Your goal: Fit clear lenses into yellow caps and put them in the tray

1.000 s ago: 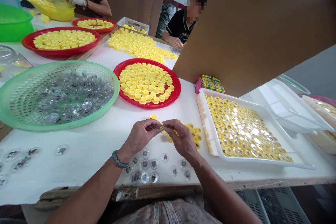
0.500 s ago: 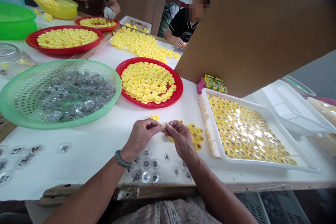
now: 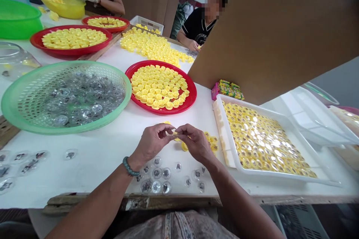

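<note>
My left hand [image 3: 153,142] and my right hand [image 3: 196,142] meet fingertip to fingertip over the white table [image 3: 98,153], both pinched on one small yellow cap [image 3: 176,136]. A few loose yellow caps [image 3: 211,142] lie just right of my hands. Several clear domed pieces [image 3: 161,179] with dark prints lie on the table in front of my wrists. A red plate [image 3: 190,99] of yellow caps stands just beyond my hands. A white tray [image 3: 224,138] of finished yellow pieces lies to the right.
A green perforated basket [image 3: 25,119] of clear domes stands at the left. More red plates [image 3: 36,43] and a spread of yellow caps [image 3: 151,46] lie farther back. Two other people work at the far end. A brown cardboard sheet [image 3: 275,30] leans at the right.
My hands stay pinched together on the cap with only slight finger shifts. The view has tilted a little. The gloved person at the back has moved their hands to the yellow bowl.
</note>
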The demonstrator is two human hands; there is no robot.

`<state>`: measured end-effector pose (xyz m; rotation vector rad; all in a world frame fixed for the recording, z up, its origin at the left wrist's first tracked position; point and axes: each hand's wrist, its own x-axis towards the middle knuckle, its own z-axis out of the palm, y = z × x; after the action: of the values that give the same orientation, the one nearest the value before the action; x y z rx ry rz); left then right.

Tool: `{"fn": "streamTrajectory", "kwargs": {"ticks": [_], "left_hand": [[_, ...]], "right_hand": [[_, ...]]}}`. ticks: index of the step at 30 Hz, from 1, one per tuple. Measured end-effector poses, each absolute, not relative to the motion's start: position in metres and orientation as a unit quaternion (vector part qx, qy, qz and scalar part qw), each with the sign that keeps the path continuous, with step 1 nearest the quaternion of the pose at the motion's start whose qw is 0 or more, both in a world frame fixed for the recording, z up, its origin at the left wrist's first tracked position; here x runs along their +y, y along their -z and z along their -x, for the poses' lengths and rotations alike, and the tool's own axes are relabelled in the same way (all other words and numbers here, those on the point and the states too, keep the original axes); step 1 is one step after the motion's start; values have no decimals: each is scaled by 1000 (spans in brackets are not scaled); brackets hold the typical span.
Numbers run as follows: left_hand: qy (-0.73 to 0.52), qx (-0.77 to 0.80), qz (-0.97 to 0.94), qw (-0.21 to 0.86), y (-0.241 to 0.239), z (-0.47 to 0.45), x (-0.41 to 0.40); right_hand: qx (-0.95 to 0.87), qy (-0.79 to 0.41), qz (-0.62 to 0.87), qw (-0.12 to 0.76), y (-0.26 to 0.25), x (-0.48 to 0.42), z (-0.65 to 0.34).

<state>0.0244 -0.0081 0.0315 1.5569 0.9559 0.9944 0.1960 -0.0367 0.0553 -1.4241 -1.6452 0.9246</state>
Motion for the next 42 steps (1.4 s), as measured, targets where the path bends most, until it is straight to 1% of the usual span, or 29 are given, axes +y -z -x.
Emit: {"fn": "streamTrajectory", "kwargs": {"ticks": [1,3,8,13,17,21,23,24,26,28,29,31,35,38,42], "left_hand": [[-405,392,-654,505,-32,-25,-8],[-391,387,-649,525,-30,-25,-9],[-405,430,-554,586,-24,-25,-6],[-421,416,-469,656,-24,-27,-6],[-430,408,-461,660,-21,-29,-6],[-424,400,-470,663,-21,-28,-4],[-428,401,-494,642,-24,-23,-1],[-436,419,-514,609,-26,-20,1],[-451,488,-561,493,-30,-14,6],[-435,554,-612,360,-30,-9,10],[-415,568,-640,310,-29,-8,12],[-363,559,-700,256,-24,-9,12],[-273,516,-777,238,-11,-15,9],[-252,488,-791,268,-5,-17,7],[-243,395,-827,319,-1,-18,6]], "right_hand": [[-673,-340,554,353,-58,-36,-197],[-703,-309,546,334,-61,-35,-196],[-689,-233,581,366,-55,-38,-188],[-696,-172,607,341,-46,-42,-173],[-701,-106,619,339,-39,-39,-162],[-708,-102,606,349,-37,-34,-162],[-704,-115,605,355,-38,-34,-166],[-701,-123,605,356,-39,-34,-169],[-699,-141,606,352,-41,-34,-178],[-700,-162,605,343,-42,-35,-187],[-701,-173,604,337,-41,-36,-190],[-706,-191,601,323,-39,-38,-196],[-723,-207,583,308,-35,-42,-200],[-734,-222,566,302,-34,-47,-202],[-747,-233,548,296,-33,-53,-208]]}}
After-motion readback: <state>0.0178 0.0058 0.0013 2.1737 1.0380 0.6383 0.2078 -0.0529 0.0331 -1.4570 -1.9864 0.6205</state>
